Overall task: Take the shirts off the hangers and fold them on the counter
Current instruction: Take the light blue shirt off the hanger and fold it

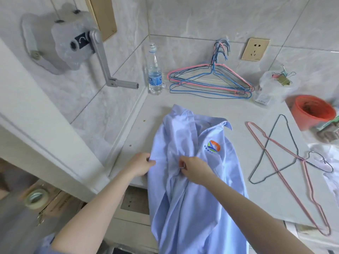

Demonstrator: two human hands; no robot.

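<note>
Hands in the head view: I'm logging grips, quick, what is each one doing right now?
Left hand: fingers pinch the side edge of the light blue shirt.
Right hand: fingers pinch the front of the same shirt, mid-chest.

The pale blue shirt (183,143) lies rumpled before me, collar away, tail hanging off the surface (238,110); two wire hangers (300,158) lie crossed beside it.

Light-blue shirt (185,162) lies collar-up on tabletop (238,114), tail hanging off the front edge. Left hand (140,164) pinches its left edge, right hand (193,168) pinches the placket. Two wire hangers (286,162) lie crossed to the right.
</note>
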